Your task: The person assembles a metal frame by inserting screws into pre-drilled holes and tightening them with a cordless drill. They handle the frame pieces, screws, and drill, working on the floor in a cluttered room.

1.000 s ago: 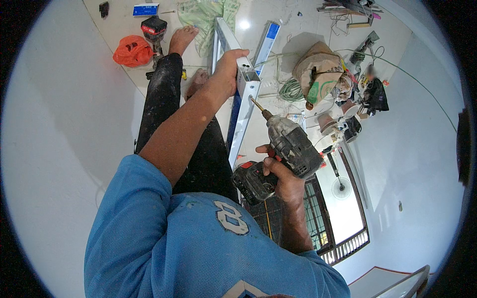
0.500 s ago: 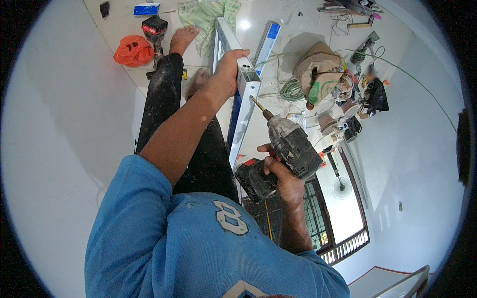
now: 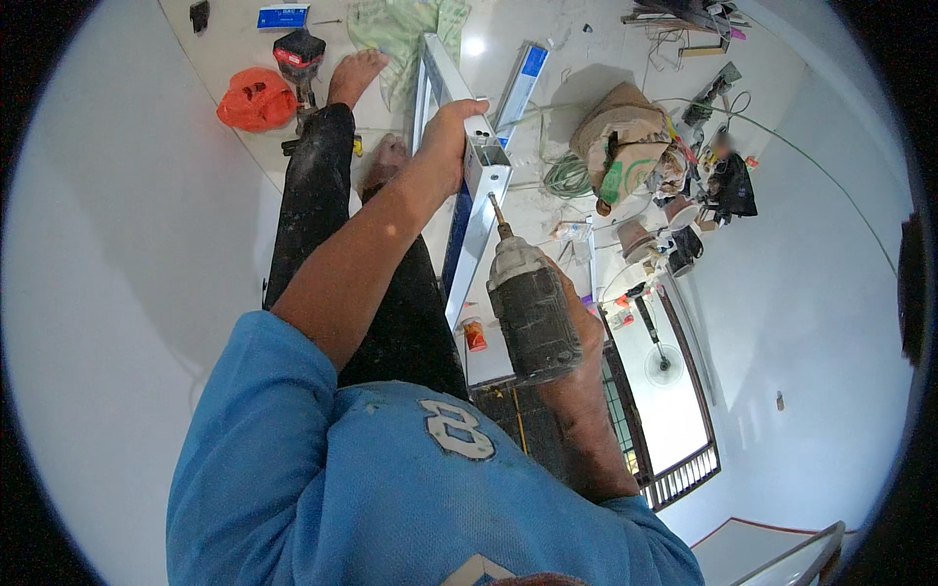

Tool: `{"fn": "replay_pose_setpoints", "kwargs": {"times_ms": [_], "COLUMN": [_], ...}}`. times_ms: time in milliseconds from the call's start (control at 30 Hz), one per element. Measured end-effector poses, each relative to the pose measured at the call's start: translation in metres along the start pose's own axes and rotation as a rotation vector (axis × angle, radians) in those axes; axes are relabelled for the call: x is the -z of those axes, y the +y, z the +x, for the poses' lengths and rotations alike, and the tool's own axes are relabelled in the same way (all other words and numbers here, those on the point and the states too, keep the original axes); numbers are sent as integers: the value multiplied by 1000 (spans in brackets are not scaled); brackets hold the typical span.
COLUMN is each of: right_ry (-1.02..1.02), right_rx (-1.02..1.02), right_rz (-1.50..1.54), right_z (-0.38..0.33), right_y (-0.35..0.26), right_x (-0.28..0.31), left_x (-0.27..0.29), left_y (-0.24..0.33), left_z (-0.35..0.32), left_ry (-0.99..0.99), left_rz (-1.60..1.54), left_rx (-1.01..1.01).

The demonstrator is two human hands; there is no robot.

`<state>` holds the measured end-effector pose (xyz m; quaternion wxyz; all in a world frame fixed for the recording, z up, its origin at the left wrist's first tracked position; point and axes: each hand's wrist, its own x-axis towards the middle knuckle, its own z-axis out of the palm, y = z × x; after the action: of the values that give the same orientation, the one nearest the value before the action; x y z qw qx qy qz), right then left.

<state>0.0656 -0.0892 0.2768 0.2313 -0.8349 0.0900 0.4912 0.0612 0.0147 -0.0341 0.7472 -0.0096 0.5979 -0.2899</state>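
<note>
My left hand (image 3: 449,146) is wrapped round a silvery metal profile (image 3: 475,220) near its open, box-shaped end. The profile belongs to an angled frame that has blue film on parts of it. In my right hand (image 3: 583,337) is a dusty black-and-grey cordless drill (image 3: 532,317), its back end toward me. The drill's long bit points up at the side of the profile, just below the open end. Whether the tip touches the metal I cannot tell. Most of my right fingers are hidden behind the drill body.
Beyond the frame, a blue-and-white strip (image 3: 525,83) lies on the tiled floor. To the right are a brown paper sack (image 3: 625,146), a green cable coil (image 3: 569,178) and buckets. An orange bag (image 3: 256,100) and a second cordless tool (image 3: 301,59) lie by my foot.
The drill has swung round in my right hand, its back end moving left and toward me, so its battery is now hidden. My left hand keeps its hold on the profile.
</note>
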Motion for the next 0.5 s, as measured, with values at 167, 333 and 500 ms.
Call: {"fn": "replay_pose_setpoints", "kwargs": {"times_ms": [167, 333, 500], "right_ry": [-70, -111, -110], "right_rx": [-91, -163, -105], "right_rz": [-20, 37, 26], "right_z": [3, 5, 6], "right_y": [-7, -12, -12], "right_x": [9, 12, 14], "left_x": [-7, -6, -10], "left_y": [5, 9, 11], "left_z": [-15, -16, -18], "left_ry": [50, 66, 117], "left_rz": [-18, -17, -28], "left_rx": [17, -5, -3]}}
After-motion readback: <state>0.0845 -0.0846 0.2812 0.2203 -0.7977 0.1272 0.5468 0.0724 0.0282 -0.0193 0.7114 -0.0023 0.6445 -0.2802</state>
